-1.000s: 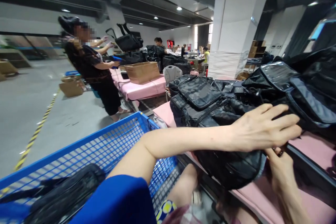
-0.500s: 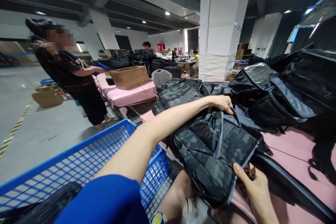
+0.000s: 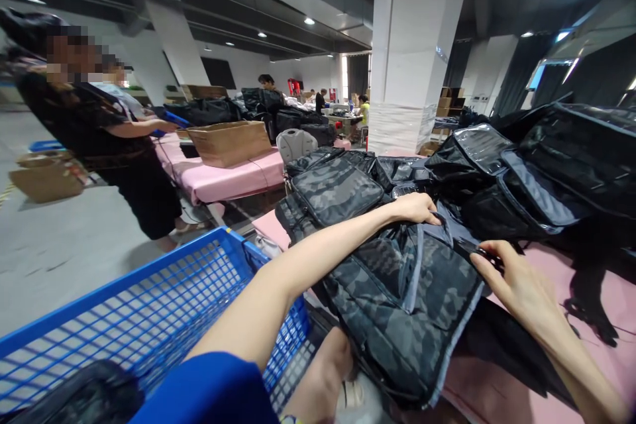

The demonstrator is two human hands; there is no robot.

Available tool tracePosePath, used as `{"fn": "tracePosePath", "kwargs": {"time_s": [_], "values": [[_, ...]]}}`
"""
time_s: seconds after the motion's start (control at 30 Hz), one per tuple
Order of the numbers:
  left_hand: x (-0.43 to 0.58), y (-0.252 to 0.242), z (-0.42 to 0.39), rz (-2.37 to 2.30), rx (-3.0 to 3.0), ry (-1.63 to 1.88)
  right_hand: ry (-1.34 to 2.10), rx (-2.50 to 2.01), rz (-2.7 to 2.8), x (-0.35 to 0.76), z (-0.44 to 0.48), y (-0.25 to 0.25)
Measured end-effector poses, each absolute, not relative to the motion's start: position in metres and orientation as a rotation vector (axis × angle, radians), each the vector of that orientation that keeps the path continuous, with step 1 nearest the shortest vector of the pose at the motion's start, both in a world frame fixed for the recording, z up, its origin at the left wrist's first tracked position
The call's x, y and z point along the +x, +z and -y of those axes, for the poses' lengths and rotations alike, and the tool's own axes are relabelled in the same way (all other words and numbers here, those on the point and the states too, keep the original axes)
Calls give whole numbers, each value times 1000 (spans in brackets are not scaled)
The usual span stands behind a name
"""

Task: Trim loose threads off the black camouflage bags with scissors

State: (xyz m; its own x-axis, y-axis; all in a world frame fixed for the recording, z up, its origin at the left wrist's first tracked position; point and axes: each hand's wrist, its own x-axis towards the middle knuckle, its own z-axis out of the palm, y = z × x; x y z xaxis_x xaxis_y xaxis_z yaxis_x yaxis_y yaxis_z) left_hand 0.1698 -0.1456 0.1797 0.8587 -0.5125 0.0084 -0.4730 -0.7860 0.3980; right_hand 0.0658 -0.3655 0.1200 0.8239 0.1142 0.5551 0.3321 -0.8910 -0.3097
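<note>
Camouflage bag [image 3: 422, 298] in pinch of left hand [image 3: 416, 207], dark tool [image 3: 466, 247] in right hand [image 3: 519, 278]

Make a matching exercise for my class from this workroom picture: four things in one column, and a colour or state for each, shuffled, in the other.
Column one
1. Person's left hand
2. Person's right hand
3. Mesh-sided basket
4. Table covering

Column two
A. Pink
B. Holding a small dark tool
C. Blue
D. Gripping the near camouflage bag

Right pairs: 1-D, 2-B, 3-C, 4-A
</note>
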Motion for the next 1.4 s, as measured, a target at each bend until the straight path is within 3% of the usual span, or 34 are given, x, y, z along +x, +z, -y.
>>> {"fn": "tracePosePath", "kwargs": {"time_s": [0.67, 0.87, 1.03, 1.17, 1.4], "values": [[167, 184, 146, 702, 2657, -156, -703, -2487, 568, 80, 354, 132], [80, 201, 122, 952, 2688, 406, -510, -2079, 352, 78, 373, 133], [4, 162, 98, 1355, 2892, 167, -428, -2125, 393, 84, 394, 114], [-1, 135, 95, 1395, 2899, 269, -378, -2264, 631, 71, 398, 102], [6, 134, 100, 1373, 2861, 329, -554, -2423, 935, 57, 392, 109]]}}
